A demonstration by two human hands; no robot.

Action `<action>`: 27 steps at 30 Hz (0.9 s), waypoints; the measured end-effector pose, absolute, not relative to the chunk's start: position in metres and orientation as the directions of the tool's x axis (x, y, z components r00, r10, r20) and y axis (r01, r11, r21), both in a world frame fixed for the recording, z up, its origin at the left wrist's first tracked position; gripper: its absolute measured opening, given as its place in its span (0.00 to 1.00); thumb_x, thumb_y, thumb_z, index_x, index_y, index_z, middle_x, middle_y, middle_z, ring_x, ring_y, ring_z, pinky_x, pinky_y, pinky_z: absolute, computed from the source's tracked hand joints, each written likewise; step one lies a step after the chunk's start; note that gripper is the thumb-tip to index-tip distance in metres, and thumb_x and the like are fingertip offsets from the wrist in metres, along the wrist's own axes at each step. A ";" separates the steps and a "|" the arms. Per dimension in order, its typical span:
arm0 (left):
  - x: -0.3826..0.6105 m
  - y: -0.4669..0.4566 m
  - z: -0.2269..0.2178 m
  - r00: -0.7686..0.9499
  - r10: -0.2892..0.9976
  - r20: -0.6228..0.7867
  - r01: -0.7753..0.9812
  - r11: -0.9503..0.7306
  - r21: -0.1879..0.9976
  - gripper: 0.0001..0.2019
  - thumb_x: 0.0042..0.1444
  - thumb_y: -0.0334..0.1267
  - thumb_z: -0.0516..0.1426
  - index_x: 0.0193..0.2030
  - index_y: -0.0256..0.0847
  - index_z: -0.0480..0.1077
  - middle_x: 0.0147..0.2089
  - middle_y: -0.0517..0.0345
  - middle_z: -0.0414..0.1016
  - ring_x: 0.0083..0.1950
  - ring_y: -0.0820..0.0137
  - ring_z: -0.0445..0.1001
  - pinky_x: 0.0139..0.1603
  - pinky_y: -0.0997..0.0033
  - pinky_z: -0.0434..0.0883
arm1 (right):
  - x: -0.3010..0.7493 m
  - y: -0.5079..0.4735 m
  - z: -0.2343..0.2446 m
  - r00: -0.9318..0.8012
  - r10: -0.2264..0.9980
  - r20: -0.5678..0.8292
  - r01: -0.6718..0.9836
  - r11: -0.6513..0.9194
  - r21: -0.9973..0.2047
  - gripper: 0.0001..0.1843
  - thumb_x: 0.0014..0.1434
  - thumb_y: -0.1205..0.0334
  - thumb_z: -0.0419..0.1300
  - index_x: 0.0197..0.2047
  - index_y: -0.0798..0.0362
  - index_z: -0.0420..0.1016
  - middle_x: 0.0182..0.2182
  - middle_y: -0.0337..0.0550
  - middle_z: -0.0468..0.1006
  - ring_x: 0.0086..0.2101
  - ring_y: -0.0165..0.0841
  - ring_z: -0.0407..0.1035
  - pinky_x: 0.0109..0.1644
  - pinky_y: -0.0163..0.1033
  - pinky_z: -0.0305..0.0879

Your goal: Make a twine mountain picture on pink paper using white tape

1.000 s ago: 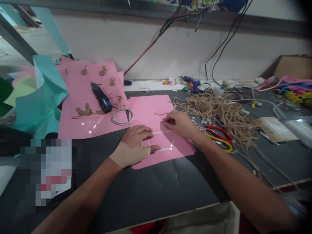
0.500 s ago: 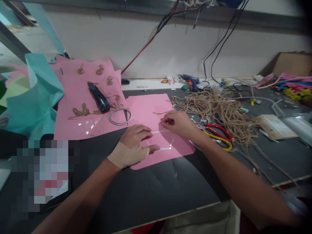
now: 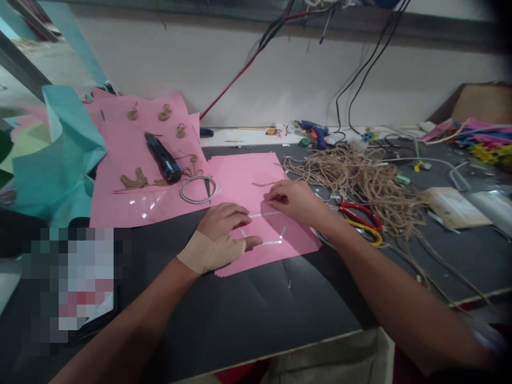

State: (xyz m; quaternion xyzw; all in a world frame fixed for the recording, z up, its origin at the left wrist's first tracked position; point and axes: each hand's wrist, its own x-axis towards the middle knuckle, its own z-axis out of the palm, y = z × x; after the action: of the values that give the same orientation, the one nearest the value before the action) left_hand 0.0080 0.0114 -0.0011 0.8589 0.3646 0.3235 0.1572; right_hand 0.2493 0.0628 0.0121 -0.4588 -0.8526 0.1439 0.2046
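Observation:
My left hand (image 3: 222, 234), a beige wrap around its palm and wrist, rests on the pink sheets (image 3: 240, 176) with thumb and fingers apart. Thin whitish strips (image 3: 272, 242) lie on the paper by its thumb and fingertips. Over the sheets' right part, my right hand (image 3: 294, 201) has thumb and forefinger pinched together; what is between them is too small to tell. A strand of twine (image 3: 262, 184) lies just beyond it, partly hidden by the hand. To the left sits a pale ring (image 3: 198, 190), overlapping the pink paper.
Tangled twine (image 3: 360, 181) is heaped at the right, beside red and yellow scissor handles (image 3: 362, 221). At the left, a utility knife (image 3: 162, 157) and small twine coils (image 3: 164, 112) lie on more pink paper. A blue glue gun (image 3: 316, 132) stands at the back.
Both hands keep nearly the same places and poses. The whole view has shifted very slightly.

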 end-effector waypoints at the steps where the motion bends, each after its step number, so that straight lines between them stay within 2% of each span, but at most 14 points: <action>1: 0.008 0.011 -0.001 0.525 0.725 0.446 0.523 -0.688 0.504 0.19 0.51 0.52 0.67 0.40 0.36 0.78 0.46 0.46 0.81 0.49 0.58 0.77 0.51 0.53 0.74 | 0.250 0.063 0.012 -0.498 0.839 0.218 0.723 0.541 -0.429 0.06 0.61 0.63 0.63 0.36 0.51 0.82 0.37 0.43 0.81 0.36 0.34 0.73 0.43 0.41 0.67; 8: 0.009 0.011 0.000 0.522 0.733 0.436 0.532 -0.680 0.504 0.19 0.50 0.51 0.67 0.40 0.37 0.78 0.47 0.47 0.81 0.50 0.58 0.77 0.53 0.53 0.74 | 0.247 0.061 0.014 -0.511 0.834 0.206 0.732 0.548 -0.404 0.06 0.61 0.66 0.62 0.36 0.50 0.82 0.37 0.43 0.82 0.39 0.36 0.74 0.47 0.42 0.68; 14: 0.008 0.011 -0.001 0.522 0.725 0.450 0.526 -0.688 0.500 0.19 0.51 0.51 0.67 0.40 0.37 0.78 0.46 0.47 0.81 0.50 0.58 0.77 0.52 0.54 0.74 | 0.244 0.060 0.015 -0.496 0.841 0.216 0.761 0.541 -0.358 0.07 0.61 0.67 0.60 0.34 0.53 0.80 0.35 0.45 0.81 0.36 0.35 0.73 0.42 0.42 0.67; 19: 0.008 0.011 -0.001 0.524 0.727 0.445 0.528 -0.687 0.500 0.19 0.51 0.52 0.67 0.40 0.38 0.78 0.46 0.47 0.81 0.49 0.58 0.77 0.52 0.54 0.74 | 0.245 0.062 0.014 -0.495 0.841 0.218 0.747 0.540 -0.388 0.07 0.60 0.68 0.61 0.36 0.52 0.82 0.37 0.44 0.82 0.39 0.35 0.75 0.45 0.41 0.68; 27: 0.008 0.011 -0.002 0.522 0.725 0.449 0.528 -0.688 0.497 0.19 0.51 0.52 0.67 0.40 0.37 0.78 0.46 0.47 0.81 0.49 0.58 0.77 0.52 0.53 0.74 | 0.245 0.062 0.013 -0.508 0.829 0.232 0.752 0.559 -0.350 0.07 0.61 0.68 0.61 0.34 0.53 0.81 0.36 0.44 0.82 0.38 0.35 0.75 0.44 0.40 0.67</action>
State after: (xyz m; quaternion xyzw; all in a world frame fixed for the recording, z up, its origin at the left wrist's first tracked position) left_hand 0.0084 0.0113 -0.0016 0.8591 0.3647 0.3256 0.1512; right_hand 0.2447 0.0620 0.0126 -0.4584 -0.8624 0.1022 0.1890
